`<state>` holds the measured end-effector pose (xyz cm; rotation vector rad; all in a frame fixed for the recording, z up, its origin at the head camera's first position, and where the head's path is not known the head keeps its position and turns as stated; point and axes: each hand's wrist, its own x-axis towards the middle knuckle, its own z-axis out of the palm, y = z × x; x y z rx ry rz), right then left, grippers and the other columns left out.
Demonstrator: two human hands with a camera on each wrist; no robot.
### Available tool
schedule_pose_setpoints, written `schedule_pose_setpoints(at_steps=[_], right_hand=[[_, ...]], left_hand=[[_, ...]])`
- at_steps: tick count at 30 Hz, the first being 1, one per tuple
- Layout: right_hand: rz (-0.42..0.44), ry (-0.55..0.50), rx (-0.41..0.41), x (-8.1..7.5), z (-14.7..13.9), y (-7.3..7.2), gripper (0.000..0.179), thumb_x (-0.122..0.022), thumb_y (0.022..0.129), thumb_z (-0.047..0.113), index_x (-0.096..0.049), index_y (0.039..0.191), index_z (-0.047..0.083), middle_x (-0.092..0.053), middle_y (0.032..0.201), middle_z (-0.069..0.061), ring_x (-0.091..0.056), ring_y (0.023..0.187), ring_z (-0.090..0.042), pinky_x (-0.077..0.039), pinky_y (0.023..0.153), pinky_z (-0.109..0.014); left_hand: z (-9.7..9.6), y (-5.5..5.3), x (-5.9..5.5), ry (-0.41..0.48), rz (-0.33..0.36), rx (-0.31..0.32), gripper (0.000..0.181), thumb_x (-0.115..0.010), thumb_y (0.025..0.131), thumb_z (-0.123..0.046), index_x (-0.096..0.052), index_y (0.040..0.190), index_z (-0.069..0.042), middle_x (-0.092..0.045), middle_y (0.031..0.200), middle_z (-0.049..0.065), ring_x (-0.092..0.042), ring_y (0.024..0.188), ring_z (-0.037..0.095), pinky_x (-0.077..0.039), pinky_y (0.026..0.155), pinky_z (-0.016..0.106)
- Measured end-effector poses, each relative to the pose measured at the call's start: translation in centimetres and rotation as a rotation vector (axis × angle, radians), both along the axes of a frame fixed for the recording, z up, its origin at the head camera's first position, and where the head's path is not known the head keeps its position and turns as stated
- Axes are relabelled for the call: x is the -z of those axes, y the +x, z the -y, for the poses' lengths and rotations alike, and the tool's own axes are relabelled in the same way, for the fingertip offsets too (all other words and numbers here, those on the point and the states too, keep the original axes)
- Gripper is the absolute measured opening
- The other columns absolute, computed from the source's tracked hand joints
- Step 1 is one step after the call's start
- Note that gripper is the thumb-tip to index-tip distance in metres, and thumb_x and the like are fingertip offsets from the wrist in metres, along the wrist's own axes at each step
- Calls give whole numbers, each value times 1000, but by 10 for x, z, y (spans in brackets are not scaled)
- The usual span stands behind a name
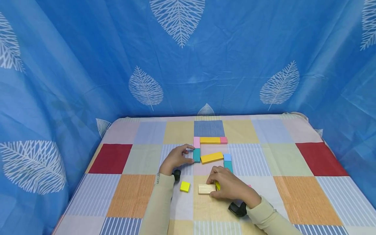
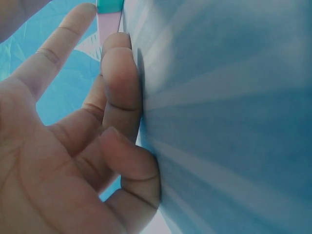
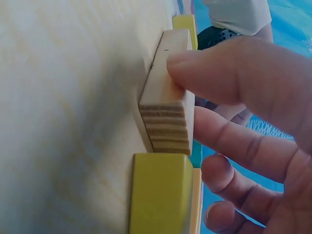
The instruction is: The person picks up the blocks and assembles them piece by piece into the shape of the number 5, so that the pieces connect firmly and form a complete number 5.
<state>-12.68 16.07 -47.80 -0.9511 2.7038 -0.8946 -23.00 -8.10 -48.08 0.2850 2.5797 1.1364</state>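
Observation:
My right hand (image 1: 227, 184) pinches a plain wooden block (image 1: 206, 189) lying on the tablecloth, thumb along its near side and forefinger at the far side. In the right wrist view, striped end grain shows on that wooden block (image 3: 168, 126), with a yellow block (image 3: 158, 195) just beside its end. My left hand (image 1: 177, 158) touches the left edge of a teal block (image 1: 196, 155) with forefinger and thumb tips. Its other fingers curl loosely against the cloth in the left wrist view. A light pink block (image 1: 196, 142) adjoins the teal block's far end.
A long yellow block (image 1: 210, 140) and a pink block (image 1: 224, 140) form the far row. Another long yellow block (image 1: 212, 158) lies slanted beside a light blue block (image 1: 227, 157) and a second teal block (image 1: 228, 165). A yellow square block (image 1: 185, 186) sits between the forearms.

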Motion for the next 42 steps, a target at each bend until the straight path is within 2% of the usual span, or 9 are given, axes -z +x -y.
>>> schedule_pose_setpoints(at_steps=[13, 27, 36, 42], right_hand=[[-20, -12, 22, 1, -2, -2, 22, -94, 83, 17, -81, 101, 15, -55, 96, 12, -52, 89, -8, -42, 83, -36], [0, -19, 17, 3, -2, -3, 23, -94, 84, 20, -81, 102, 14, -56, 96, 12, -53, 89, -8, -43, 84, -37], [39, -81, 17, 2, -9, -6, 19, -89, 90, 18, -81, 107, 12, -60, 97, 9, -59, 90, -9, -54, 82, -31], [33, -158, 27, 3, -22, -7, 14, -84, 94, 12, -80, 107, 10, -62, 99, 6, -57, 87, -10, -52, 78, -31]], left_hand=[[-2, -1, -2, 6, 8, -7, 50, -90, 89, -9, -73, 136, -15, -70, 122, 13, -58, 101, 27, -54, 92, 45], [-1, -1, 0, -4, 15, -20, 51, -90, 89, -10, -73, 136, -16, -70, 123, 13, -58, 102, 27, -54, 92, 44], [-1, -2, 1, -10, 10, -15, 51, -90, 89, -10, -73, 136, -16, -70, 122, 12, -56, 100, 26, -53, 89, 42], [4, -1, -1, 21, 12, 25, 49, -89, 91, -14, -71, 137, -16, -69, 125, 13, -58, 103, 27, -53, 90, 42]])
